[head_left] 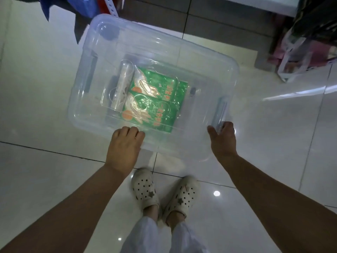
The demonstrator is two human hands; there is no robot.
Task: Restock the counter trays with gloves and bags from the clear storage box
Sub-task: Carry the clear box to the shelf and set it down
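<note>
A clear storage box (206, 84) with its clear lid on is held above the tiled floor, seen from above. Through the lid I see green glove packs (155, 101) and a roll of clear bags (121, 84) beside them on the left. My left hand (124, 145) grips the box's near rim with fingers curled over the edge. My right hand (223, 139) grips the near right corner, fingers round the grey-blue latch handle (221, 112).
White glossy floor tiles (36, 88) lie all around, and my feet in white clogs (164, 192) stand below the box. Dark hanging clothes (80, 13) are at the top left. A rack with bagged goods (306, 42) stands at the right.
</note>
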